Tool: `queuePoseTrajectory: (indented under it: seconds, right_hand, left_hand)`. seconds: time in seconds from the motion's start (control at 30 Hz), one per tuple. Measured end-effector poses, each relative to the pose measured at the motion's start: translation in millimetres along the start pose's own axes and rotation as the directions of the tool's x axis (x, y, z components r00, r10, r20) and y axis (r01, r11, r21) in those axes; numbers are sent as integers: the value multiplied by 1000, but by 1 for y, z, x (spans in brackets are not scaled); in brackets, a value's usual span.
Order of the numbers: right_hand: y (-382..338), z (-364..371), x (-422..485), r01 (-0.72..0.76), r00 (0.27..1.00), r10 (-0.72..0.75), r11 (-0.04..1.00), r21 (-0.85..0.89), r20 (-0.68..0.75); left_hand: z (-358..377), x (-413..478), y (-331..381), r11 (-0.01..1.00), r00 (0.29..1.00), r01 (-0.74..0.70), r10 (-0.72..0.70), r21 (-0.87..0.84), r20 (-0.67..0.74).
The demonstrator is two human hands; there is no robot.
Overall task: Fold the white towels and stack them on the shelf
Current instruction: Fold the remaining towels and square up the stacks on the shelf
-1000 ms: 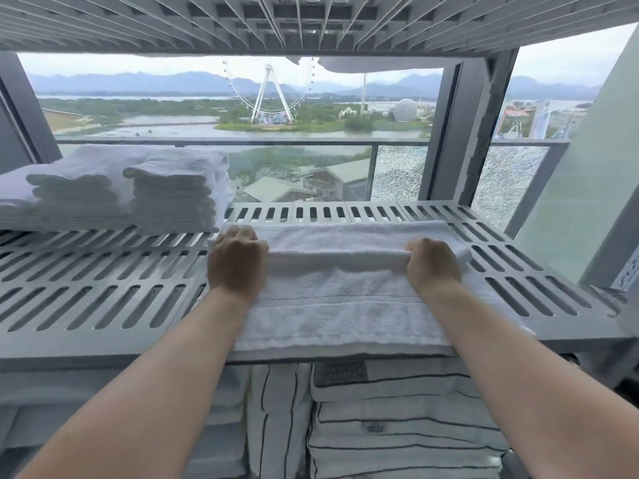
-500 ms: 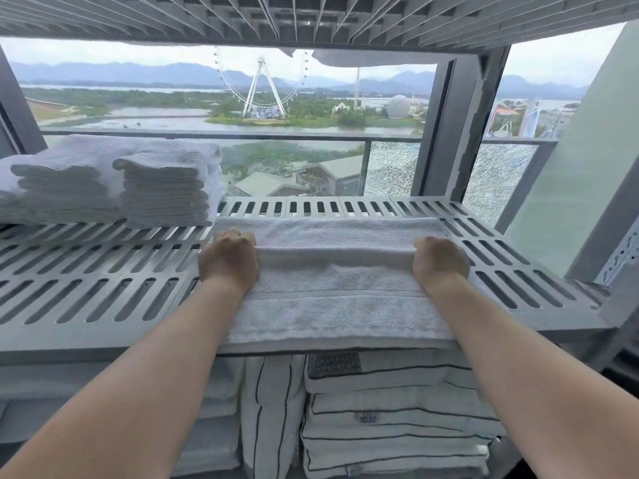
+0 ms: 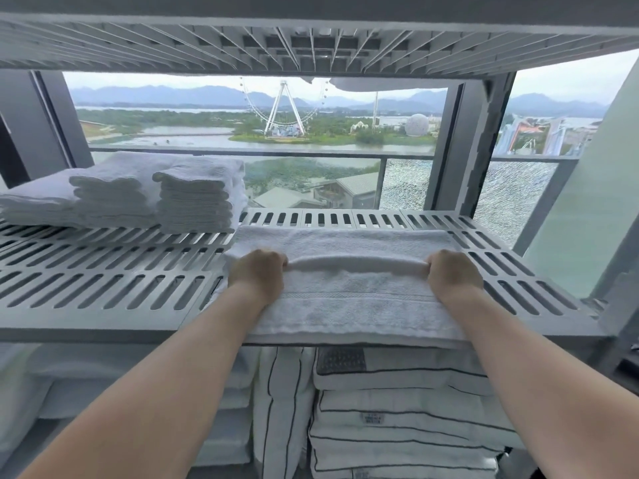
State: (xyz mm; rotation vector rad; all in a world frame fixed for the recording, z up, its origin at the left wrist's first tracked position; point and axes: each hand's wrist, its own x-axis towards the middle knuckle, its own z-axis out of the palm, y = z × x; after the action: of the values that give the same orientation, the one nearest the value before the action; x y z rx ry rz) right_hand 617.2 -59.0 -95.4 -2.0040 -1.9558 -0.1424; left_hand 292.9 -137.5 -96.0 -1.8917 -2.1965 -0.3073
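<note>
A white towel (image 3: pixel 349 305) lies spread across the right half of the grey slotted shelf (image 3: pixel 103 281), its near edge hanging slightly over the front. My left hand (image 3: pixel 257 273) grips the left end of a raised fold running across the towel's middle. My right hand (image 3: pixel 451 276) grips the right end of the same fold. Both fists are closed on the cloth. Two stacks of folded white towels (image 3: pixel 197 198) sit at the shelf's back left, with a lower pile (image 3: pixel 45 202) beside them.
Another slotted shelf (image 3: pixel 311 46) hangs close overhead. Below, folded white linens with dark stripes (image 3: pixel 397 416) fill the lower shelf. A grey upright post (image 3: pixel 460 143) stands at the back right. Behind is a window onto a balcony rail.
The raised fold between my hands has been drawn a little toward the front of the towel. My head has tilted, showing more of the upper shelf.
</note>
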Motion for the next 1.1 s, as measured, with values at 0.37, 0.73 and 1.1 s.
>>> queuePoseTrajectory:
  seconds: [0.37, 0.73, 1.1]
  right_hand:
    - [-57, -15, -77, 583, 811, -560, 749, 315, -169]
    - [-6, -12, -121, 632, 767, -635, 720, 287, -95]
    - [0, -26, -93, 259, 931, -229, 963, 74, -283]
  left_hand:
    - [-10, -65, 17, 932, 957, -216, 261, -289, 127]
    - [-12, -115, -10, 918, 958, -287, 267, -272, -107]
    - [-34, -88, -12, 998, 976, -38, 48, 51, -214]
